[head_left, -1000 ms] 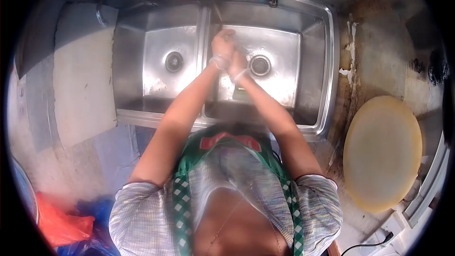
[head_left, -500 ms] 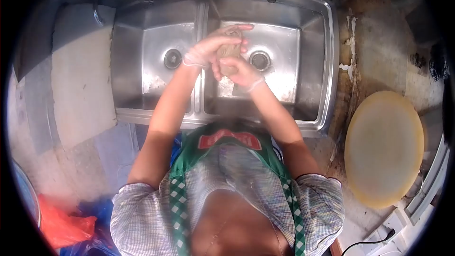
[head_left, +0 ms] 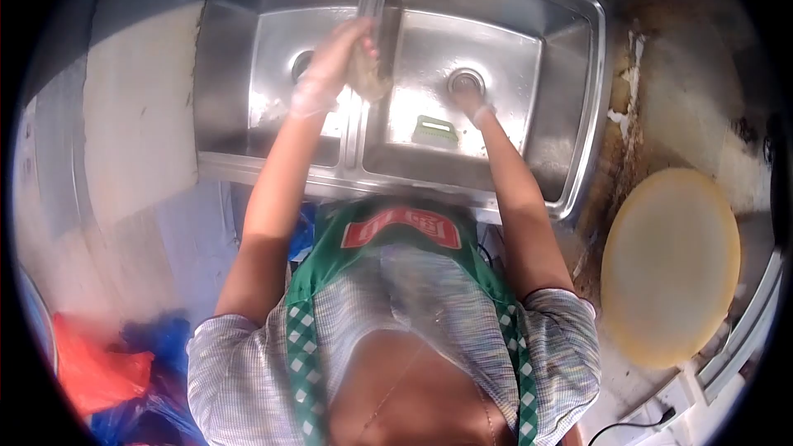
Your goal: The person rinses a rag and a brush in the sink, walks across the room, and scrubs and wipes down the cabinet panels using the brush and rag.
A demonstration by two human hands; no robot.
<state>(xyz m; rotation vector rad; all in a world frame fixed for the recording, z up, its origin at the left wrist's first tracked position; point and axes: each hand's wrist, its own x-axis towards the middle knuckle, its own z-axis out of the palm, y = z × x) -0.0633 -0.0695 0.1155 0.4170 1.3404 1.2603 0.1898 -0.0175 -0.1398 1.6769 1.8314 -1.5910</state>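
Observation:
My left hand (head_left: 337,58), in a thin clear glove, is raised over the divider between two sink basins. Its fingers are closed round a tan-brown lump (head_left: 370,81), limp-looking and smeared by motion, whose kind I cannot make out. My right hand (head_left: 471,101), also gloved, reaches down into the right basin at the drain (head_left: 466,83). Its fingers are blurred against the dark drain, so their grip is not visible. A green block with a white strip (head_left: 435,130) lies on the basin floor, left of that hand.
The steel double sink (head_left: 570,136) has a raised rim all round. A pale board (head_left: 136,99) lies at its left. On the right stands a round yellowish board (head_left: 671,268). Red (head_left: 103,363) and blue plastic bags sit at lower left, and a black cable (head_left: 636,425) at lower right.
My hands have come apart. The left has kept the tan-brown lump and moved left; the right has let go and gone down to the drain. The green block has come into sight.

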